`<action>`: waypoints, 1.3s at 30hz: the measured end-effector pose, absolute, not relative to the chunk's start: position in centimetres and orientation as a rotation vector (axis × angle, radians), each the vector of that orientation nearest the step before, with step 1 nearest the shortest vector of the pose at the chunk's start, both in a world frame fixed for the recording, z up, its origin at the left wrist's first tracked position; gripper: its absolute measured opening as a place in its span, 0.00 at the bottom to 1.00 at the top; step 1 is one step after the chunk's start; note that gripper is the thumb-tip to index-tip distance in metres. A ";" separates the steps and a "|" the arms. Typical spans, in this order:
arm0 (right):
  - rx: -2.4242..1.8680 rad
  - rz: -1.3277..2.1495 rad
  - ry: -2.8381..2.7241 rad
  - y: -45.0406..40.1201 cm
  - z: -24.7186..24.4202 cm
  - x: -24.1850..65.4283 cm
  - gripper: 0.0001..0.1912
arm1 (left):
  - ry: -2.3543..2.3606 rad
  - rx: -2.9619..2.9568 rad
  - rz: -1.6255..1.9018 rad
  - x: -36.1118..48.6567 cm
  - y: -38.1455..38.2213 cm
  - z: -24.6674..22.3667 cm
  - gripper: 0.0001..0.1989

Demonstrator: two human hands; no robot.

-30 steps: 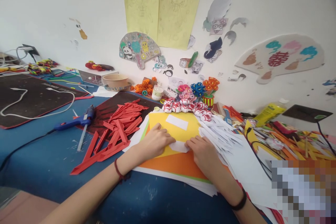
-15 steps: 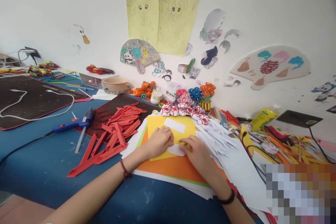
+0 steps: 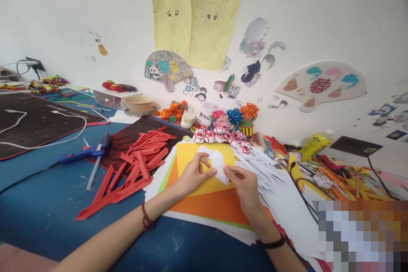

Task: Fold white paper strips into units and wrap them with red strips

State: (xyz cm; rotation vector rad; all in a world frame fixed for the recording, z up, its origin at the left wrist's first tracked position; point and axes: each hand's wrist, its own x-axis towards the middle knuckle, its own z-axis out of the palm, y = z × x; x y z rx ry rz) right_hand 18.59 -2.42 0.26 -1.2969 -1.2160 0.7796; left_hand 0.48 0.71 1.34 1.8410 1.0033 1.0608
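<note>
A small white piece of paper (image 3: 219, 165), with a folded corner at its top, is raised and tilted over the yellow sheet (image 3: 188, 157). My right hand (image 3: 245, 183) pinches its right edge between thumb and fingers. On the paper's left side is my left hand (image 3: 195, 173), its thumb and curled fingers apart, the thumb tip close to the paper's edge; whether it touches is unclear. Another white paper slip (image 3: 202, 149) lies partly hidden behind. Beneath the yellow sheet are an orange sheet (image 3: 216, 208) and further green and white sheets.
Folded red paper strips (image 3: 143, 153) are piled left, beside a blue glue gun (image 3: 95, 149) with its cord. White strips (image 3: 264, 174) lie right. Red-and-white paper pieces (image 3: 219, 136) and craft flowers (image 3: 236, 116) stand behind. A yellow bottle (image 3: 315, 145) and loose scraps are at far right.
Both hands were down on the sheets over the white paper. Now the paper is lifted and turned, pinched by the right hand, and the left hand's fingers have spread apart. The view shifted slightly.
</note>
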 end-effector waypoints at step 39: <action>-1.181 1.166 -1.486 -2.4 0.6 20.3 0.24 | 0.988 1.961 0.835 -0.4 0.6 2.1 0.12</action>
